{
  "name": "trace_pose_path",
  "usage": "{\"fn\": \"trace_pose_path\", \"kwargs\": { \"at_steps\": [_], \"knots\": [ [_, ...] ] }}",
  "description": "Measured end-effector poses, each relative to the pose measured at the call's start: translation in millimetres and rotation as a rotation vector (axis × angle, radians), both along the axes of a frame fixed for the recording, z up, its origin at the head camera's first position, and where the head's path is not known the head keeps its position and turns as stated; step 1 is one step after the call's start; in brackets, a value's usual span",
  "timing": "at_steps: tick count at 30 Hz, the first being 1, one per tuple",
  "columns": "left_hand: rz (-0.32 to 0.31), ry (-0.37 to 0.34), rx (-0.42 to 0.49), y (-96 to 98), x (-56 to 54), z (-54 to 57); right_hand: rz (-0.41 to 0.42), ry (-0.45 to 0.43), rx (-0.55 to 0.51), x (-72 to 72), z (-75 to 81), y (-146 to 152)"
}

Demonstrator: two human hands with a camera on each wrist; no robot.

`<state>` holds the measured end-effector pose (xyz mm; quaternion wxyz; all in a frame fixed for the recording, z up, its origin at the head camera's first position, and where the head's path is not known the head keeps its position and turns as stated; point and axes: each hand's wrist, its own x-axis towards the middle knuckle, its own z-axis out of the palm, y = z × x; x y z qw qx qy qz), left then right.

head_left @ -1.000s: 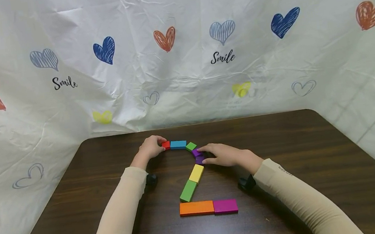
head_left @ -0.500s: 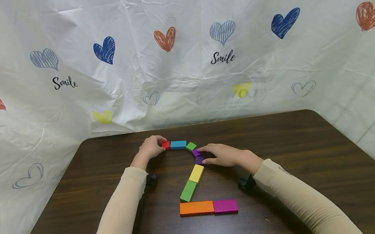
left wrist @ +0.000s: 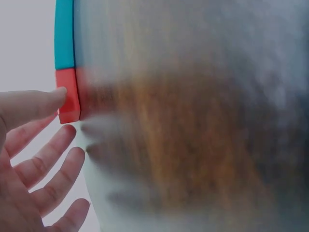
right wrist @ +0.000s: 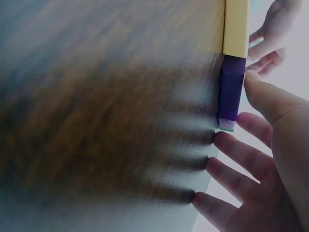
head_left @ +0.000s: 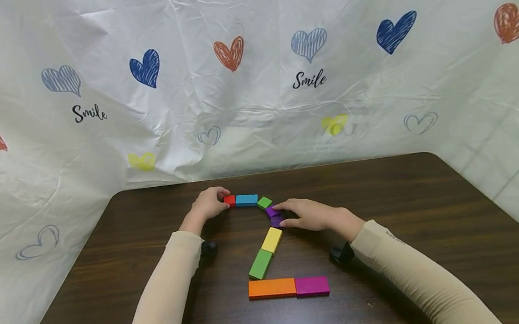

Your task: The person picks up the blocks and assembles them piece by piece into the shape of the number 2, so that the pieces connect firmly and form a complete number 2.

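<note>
My left hand [head_left: 207,204] pinches a small red block [head_left: 230,201] at the left end of a bent row of coloured blocks. In the left wrist view, the thumb lies on the red block's [left wrist: 69,94] side, its other fingers spread below. A blue block [head_left: 247,201] adjoins it, then a small green block [head_left: 264,202]. My right hand [head_left: 312,214] holds two small purple blocks between thumb and index finger: the upper purple block [head_left: 271,212] is tilted, the lower purple block [head_left: 276,222] partly hidden. In the right wrist view, the thumb touches a dark purple block [right wrist: 231,89].
A yellow block [head_left: 272,241] and a longer green block [head_left: 260,264] slant down toward the left. Below them an orange block [head_left: 272,288] meets a magenta block [head_left: 312,286] end to end. All lie on a dark wooden table [head_left: 392,210] before a white, heart-printed sheet [head_left: 262,102].
Almost nothing differs: both hands stay on the same blocks, and the row keeps its shape.
</note>
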<state>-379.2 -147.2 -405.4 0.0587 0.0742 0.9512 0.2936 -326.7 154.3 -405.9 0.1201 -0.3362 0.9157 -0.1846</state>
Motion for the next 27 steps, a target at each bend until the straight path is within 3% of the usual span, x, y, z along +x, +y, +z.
{"fn": "trace_pose_path", "kwargs": {
  "at_steps": [9,16,22,27],
  "knots": [
    [-0.043,0.013,0.059,-8.2,4.5,3.7,-0.002,-0.017,-0.003,-1.7,3.2,4],
    [-0.056,0.049,0.037,-14.0,9.6,6.1,-0.021,-0.012,-0.014,-3.1,9.8,13],
    [-0.046,0.13,-0.037,-17.7,27.5,18.6,-0.05,0.092,-0.084,4.8,24.7,28],
    [-0.007,0.228,-0.135,-32.2,47.8,29.8,-0.16,0.219,-0.129,14.1,41.3,54]
  ]
}}
